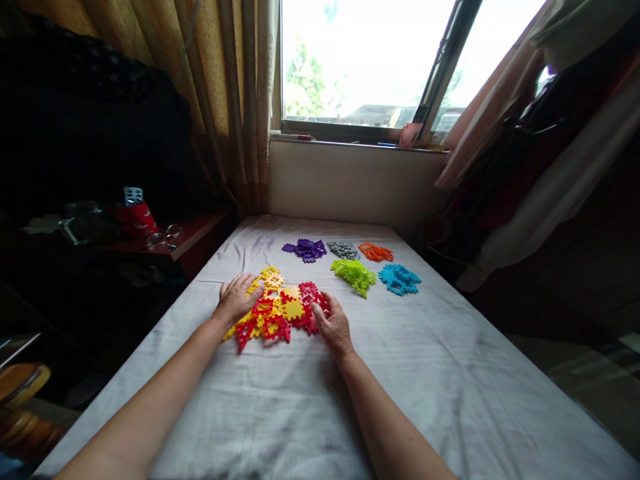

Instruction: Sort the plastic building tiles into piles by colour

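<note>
A mixed heap of red and yellow plastic interlocking pieces (293,309) with notched edges lies on the sheet in front of me. My left hand (236,298) rests against the heap's left side, fingers stretched out, beside the yellow pieces (273,280). At the right side, my right hand (333,324) touches the red pieces (309,293), its thumb and fingers apart. Part of the heap's edge is hidden under each hand. Neither hand visibly holds a piece.
Beyond the heap lie separate piles: purple (306,249), grey (343,250), orange (376,252), lime green (354,275) and blue (399,279). A white sheet (440,373) covers the surface. Glasses (165,236) and a red container (136,219) sit on a side table at left.
</note>
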Tool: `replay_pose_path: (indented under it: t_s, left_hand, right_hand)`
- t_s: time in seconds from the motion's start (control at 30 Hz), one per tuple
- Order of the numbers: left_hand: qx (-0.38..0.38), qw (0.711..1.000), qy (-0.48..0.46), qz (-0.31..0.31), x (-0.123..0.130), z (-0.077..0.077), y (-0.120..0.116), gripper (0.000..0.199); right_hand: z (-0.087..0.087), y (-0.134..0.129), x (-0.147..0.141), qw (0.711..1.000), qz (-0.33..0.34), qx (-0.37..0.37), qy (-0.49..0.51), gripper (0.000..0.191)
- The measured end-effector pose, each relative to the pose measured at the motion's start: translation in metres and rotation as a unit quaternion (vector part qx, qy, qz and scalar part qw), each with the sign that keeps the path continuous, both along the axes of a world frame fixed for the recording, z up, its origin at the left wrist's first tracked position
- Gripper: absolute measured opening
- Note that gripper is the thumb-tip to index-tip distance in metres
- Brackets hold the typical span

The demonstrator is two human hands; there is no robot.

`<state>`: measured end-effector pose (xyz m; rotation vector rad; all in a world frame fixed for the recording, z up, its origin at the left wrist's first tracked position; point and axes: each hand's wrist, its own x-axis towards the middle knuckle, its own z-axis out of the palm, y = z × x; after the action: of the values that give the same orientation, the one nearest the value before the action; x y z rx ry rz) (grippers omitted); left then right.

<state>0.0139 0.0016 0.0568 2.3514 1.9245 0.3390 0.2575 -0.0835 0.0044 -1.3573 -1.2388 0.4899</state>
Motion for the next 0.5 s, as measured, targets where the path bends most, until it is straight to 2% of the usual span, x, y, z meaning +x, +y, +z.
replay_pose_path:
  t_s: [0.1, 0.2, 0.33, 0.5]
  left_hand:
    - [-0.042, 0.999, 0.022, -0.005, 0.023, 0.009, 0.041, 0.061]
    - [-0.068, 0.997, 0.029, -0.019, 0.044, 0.005, 0.068, 0.068]
    - [-0.078, 0.994, 0.031, -0.071, 0.056, -0.007, 0.075, 0.064]
    - [-0.058, 0.985, 0.012, -0.165, 0.051, -0.013, 0.053, 0.051]
  right_hand:
    - [-0.01, 0.011, 0.016, 0.983, -0.035, -0.035, 0.179, 0.053]
    - [-0.014, 0.025, 0.025, 0.965, -0.049, -0.036, 0.254, 0.053]
    - [-0.001, 0.058, 0.032, 0.974, -0.03, -0.048, 0.218, 0.052]
    - [0.009, 0.095, 0.03, 0.991, 0.04, -0.097, 0.079, 0.046]
